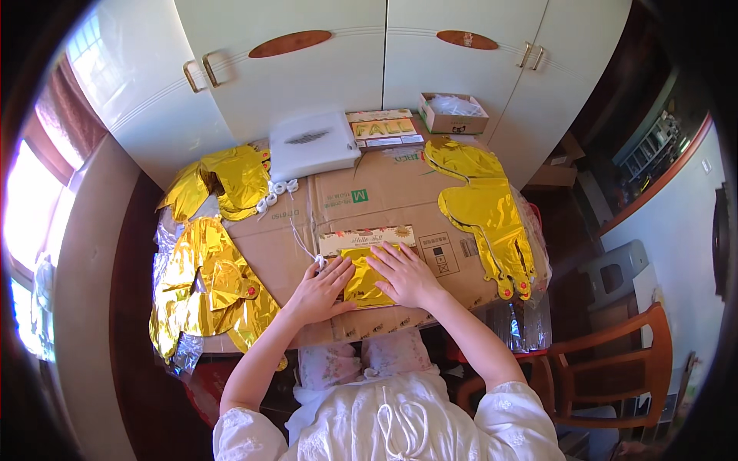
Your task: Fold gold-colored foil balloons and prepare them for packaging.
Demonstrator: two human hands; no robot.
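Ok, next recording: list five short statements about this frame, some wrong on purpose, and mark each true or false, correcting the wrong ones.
1. The right hand lies on the gold foil sheet. True.
2. The left hand is clenched in a fist. False: the left hand lies palm down, fingers extended.
3. The printed card strip lies along the far edge of the gold foil sheet. True.
4. The open box stands left of the white package. False: the open box stands to the right of the white package.
5. A wooden chair stands on the right side of the picture. True.
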